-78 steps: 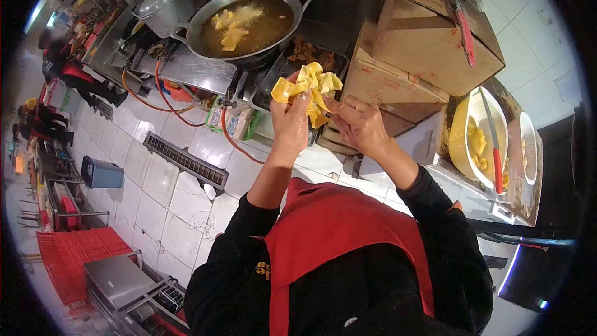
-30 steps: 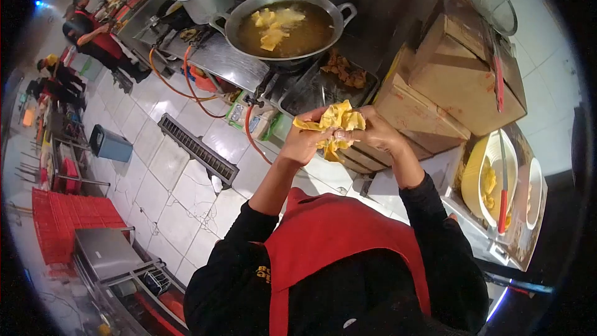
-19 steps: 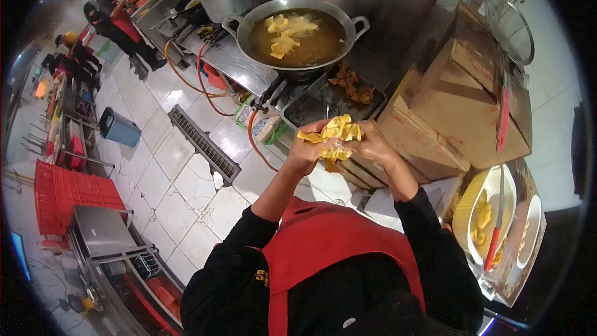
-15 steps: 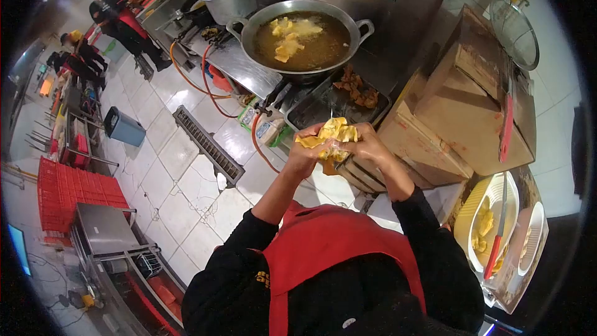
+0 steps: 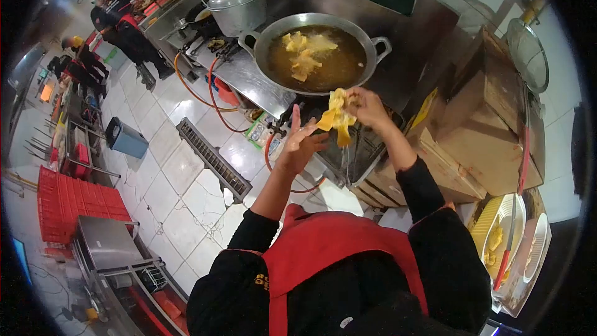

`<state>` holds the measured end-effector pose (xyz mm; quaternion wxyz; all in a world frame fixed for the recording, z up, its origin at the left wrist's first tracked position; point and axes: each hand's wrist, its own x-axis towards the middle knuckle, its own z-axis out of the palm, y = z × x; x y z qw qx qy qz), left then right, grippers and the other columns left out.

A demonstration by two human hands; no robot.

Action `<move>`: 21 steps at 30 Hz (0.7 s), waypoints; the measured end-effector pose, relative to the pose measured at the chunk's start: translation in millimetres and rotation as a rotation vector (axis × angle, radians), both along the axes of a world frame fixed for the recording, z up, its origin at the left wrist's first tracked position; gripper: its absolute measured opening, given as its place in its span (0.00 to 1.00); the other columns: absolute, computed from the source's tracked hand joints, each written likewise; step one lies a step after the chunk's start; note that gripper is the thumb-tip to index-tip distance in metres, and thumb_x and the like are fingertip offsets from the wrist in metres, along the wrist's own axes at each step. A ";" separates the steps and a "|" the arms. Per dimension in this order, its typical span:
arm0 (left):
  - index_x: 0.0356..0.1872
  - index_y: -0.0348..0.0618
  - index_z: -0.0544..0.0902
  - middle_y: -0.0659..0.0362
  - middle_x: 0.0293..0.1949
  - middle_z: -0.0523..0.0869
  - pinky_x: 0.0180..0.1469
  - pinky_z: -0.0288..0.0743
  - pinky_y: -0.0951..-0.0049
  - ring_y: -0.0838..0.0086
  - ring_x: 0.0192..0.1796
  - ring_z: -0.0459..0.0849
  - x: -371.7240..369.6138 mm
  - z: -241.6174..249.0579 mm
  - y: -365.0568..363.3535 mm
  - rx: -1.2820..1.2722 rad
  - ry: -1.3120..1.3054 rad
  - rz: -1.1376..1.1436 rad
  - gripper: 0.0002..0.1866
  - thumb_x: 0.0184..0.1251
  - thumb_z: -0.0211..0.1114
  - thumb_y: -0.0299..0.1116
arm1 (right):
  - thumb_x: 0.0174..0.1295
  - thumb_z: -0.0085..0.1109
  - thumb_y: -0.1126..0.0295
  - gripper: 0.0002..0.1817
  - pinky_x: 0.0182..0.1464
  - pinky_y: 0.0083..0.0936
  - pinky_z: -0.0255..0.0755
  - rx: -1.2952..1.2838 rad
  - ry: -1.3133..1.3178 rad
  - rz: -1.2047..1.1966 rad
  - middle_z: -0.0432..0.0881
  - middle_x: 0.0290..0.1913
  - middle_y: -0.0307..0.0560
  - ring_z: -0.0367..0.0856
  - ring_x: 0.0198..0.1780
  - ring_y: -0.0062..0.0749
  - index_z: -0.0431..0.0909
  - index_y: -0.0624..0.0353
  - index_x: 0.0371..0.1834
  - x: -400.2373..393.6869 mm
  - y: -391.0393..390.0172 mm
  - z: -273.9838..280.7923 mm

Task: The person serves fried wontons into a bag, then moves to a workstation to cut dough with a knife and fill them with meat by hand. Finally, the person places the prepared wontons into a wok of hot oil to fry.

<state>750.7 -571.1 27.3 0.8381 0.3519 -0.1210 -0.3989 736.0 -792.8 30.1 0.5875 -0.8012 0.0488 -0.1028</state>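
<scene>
My right hand (image 5: 368, 109) is closed on a floppy yellow wonton (image 5: 337, 112) with folded, ragged edges, held up just in front of the pan. On its left side, my left hand (image 5: 300, 146) has its fingers spread, with the fingertips close to the wonton's lower edge. Beyond both hands stands a wide two-handled pan (image 5: 261, 56) of dark oil, where more yellow wontons (image 5: 303, 56) float among bubbles. Below the hands is a dark metal tray (image 5: 356, 177), partly hidden by my right hand and arm.
Cardboard boxes (image 5: 476, 121) stand close on the right, with a strainer (image 5: 527, 53) above them. A yellow tub (image 5: 482, 224) holds more yellow pieces. Behind the stove is a lidded pot (image 5: 239, 12). Gas hoses (image 5: 214, 90) hang at left; co-workers (image 5: 127, 22) stand farther off.
My hands have moved apart and toward the pan. The left hand has let go and spread its fingers, while the right hand keeps the wonton, which now hangs loosely. The view has shifted slightly.
</scene>
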 end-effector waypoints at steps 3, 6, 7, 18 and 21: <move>0.68 0.61 0.44 0.51 0.64 0.56 0.48 0.66 0.60 0.61 0.52 0.72 21.4 -7.1 31.5 0.176 0.037 0.086 0.42 0.54 0.59 0.39 | 0.38 0.66 0.68 0.21 0.39 0.29 0.71 -0.476 0.074 -0.218 0.80 0.33 0.53 0.80 0.35 0.40 0.74 0.60 0.39 48.9 -11.7 9.4; 0.64 0.52 0.58 0.56 0.49 0.71 0.42 0.71 0.67 0.64 0.45 0.76 51.9 -57.1 81.9 0.380 -0.009 0.203 0.35 0.53 0.60 0.38 | 0.39 0.64 0.67 0.21 0.44 0.35 0.69 -0.690 0.146 -0.265 0.79 0.37 0.50 0.77 0.41 0.43 0.74 0.57 0.41 104.3 -35.1 -24.2; 0.62 0.49 0.62 0.58 0.47 0.73 0.38 0.71 0.71 0.68 0.42 0.76 55.2 -67.3 101.8 0.504 -0.014 0.260 0.31 0.54 0.60 0.38 | 0.40 0.63 0.66 0.21 0.49 0.41 0.67 -0.825 0.183 -0.275 0.79 0.40 0.50 0.75 0.47 0.45 0.75 0.55 0.42 119.1 -38.4 -30.7; 0.43 0.49 0.77 0.57 0.25 0.75 0.18 0.67 0.68 0.69 0.21 0.75 -37.9 -280.0 375.5 1.348 0.541 0.396 0.15 0.53 0.58 0.36 | 0.49 0.60 0.65 0.14 0.46 0.55 0.59 -1.157 0.476 -0.631 0.76 0.45 0.46 0.66 0.54 0.41 0.78 0.55 0.39 168.1 -64.8 -41.1; 0.46 0.45 0.73 0.51 0.32 0.77 0.25 0.71 0.60 0.58 0.29 0.79 -72.0 -322.3 404.8 1.483 0.659 0.299 0.18 0.54 0.57 0.38 | 0.48 0.60 0.68 0.12 0.41 0.50 0.64 -1.012 0.086 -0.768 0.76 0.39 0.46 0.70 0.49 0.41 0.77 0.56 0.38 128.3 -39.8 -13.2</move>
